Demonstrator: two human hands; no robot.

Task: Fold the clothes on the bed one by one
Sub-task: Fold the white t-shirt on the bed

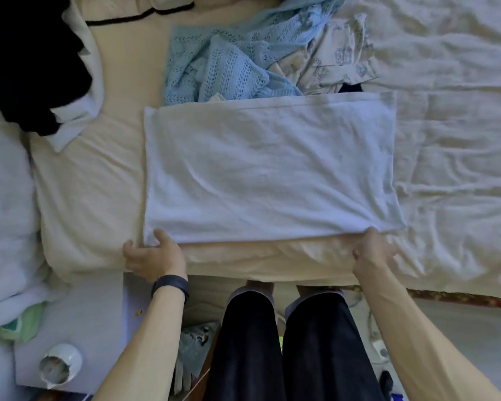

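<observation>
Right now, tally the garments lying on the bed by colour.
White cloth: 1
Light blue openwork knit: 1
Cream printed garment: 1
Black garment: 1
Total: 4. A dark scrap behind the white cloth and pale fabric under the black garment are too hidden to count.

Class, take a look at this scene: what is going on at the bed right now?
A person stands at the bed folding a white cloth, which lies flat as a rectangle. The left hand grips its near left corner; the right hand pinches the near right corner. Behind it, a light blue knit garment and a printed white garment lie crumpled, unfolded.
</observation>
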